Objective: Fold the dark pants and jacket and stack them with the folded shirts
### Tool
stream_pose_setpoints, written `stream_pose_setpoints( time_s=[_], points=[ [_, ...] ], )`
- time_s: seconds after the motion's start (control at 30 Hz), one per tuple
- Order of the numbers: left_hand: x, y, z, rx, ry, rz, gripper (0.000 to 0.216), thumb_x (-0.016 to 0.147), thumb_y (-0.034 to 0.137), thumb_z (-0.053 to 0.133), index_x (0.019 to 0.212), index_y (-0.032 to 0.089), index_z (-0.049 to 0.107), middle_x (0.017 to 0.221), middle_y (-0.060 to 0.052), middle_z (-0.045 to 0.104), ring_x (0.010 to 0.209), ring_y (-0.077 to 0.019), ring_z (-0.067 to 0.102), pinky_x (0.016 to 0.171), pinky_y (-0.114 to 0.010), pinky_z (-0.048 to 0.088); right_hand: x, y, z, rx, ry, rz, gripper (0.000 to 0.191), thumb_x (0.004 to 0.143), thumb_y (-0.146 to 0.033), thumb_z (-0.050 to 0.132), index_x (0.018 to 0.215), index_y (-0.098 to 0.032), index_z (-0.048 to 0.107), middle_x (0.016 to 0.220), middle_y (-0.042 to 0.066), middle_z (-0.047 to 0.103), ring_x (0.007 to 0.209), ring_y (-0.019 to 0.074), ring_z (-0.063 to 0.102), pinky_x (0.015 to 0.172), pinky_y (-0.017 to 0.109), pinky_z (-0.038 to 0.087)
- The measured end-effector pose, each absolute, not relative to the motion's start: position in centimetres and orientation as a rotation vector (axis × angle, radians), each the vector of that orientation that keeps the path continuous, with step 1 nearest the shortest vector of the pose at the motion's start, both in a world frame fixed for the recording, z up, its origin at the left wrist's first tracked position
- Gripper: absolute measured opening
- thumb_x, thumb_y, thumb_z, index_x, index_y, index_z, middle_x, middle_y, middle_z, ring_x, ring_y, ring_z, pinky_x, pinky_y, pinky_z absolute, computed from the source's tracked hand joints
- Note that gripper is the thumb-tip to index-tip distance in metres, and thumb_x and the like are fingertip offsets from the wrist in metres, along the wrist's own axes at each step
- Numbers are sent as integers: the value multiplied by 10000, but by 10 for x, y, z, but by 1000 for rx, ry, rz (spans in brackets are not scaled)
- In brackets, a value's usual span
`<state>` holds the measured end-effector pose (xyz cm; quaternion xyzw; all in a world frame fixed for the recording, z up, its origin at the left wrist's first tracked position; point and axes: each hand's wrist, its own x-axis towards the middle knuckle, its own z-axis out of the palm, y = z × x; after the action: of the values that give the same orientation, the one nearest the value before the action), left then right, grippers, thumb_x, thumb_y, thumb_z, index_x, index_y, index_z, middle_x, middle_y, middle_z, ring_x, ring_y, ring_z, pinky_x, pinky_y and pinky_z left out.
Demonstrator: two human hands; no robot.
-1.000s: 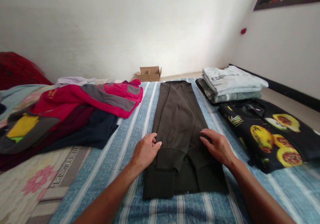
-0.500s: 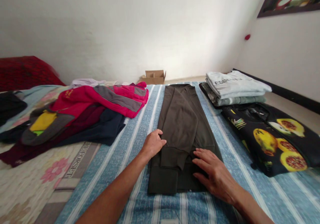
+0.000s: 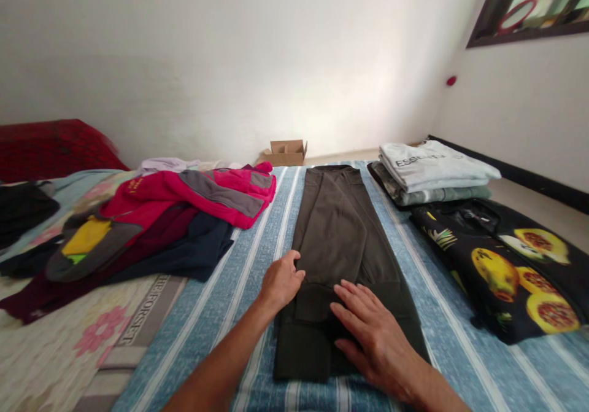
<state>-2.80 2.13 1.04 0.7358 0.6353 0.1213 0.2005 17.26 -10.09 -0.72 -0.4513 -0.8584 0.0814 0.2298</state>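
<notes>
Your left hand [image 3: 280, 284] half-curls its fingers [image 3: 288, 263] at the sweater [image 3: 329, 228], grip unclear; your right hand [image 3: 375, 332] lies loosely open over it, holding nothing.

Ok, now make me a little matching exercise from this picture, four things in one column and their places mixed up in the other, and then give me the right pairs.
Things
1. Pink-and-grey garment
2. Pale garment with lettering
3. Cardboard box
4. Plain dark garment, laid out flat

Places
A. Near the far white wall, straight ahead
B. Beneath the person's right hand
C. On top of the folded stack, at the right
D. Lying loosely over other clothes, at the left

Right pairs: 1-D, 2-C, 3-A, 4-B
</notes>
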Motion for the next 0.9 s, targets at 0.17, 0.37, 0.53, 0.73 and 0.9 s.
stream_pose_setpoints(
  time_s=[0.17,0.37,0.53,0.73,0.9],
  points=[
    [-27,14,16,2173,1831,170,315,825,188,526,1139,170,515,778,-15,653,776,-174,628,689,-255,436,162,-95,-25,-1329,-2400,323,623,813,-458,575,1365,-210,426,1443,102,354,1347,277,271,1090,478,263],
    [-12,3,27,2515,1782,336,274,828,152,457,1085,171,549,1168,-105,583,1129,-217,528,953,-343,419,159,-91,-45,-1298,-2421,238,654,801,-510,575,1366,-215,428,1435,113,358,1337,295,289,1075,491,284],
    [5,7,13,2574,1506,267,428,882,271,379,1270,109,458,1439,-152,361,1352,-249,282,1083,-426,300,158,-82,-69,-1204,-2387,-8,658,786,-601,542,1309,-202,497,1346,142,471,1266,326,403,990,488,404],
    [6,12,-3,2497,1540,2,548,899,338,335,1384,82,343,1489,-165,227,1385,-266,151,1103,-489,225,176,-64,-77,-1040,-2337,-163,374,894,-367,492,1262,-309,526,1247,53,581,1125,222,564,861,310,525],
    [-1,14,-6,2512,1491,37,544,908,388,347,1392,141,360,1488,-145,226,1378,-273,178,1094,-489,252,180,-36,-35,-1172,-2270,48,524,798,-519,578,1238,-235,555,1272,103,562,1169,269,526,938,365,478]
  ],
)
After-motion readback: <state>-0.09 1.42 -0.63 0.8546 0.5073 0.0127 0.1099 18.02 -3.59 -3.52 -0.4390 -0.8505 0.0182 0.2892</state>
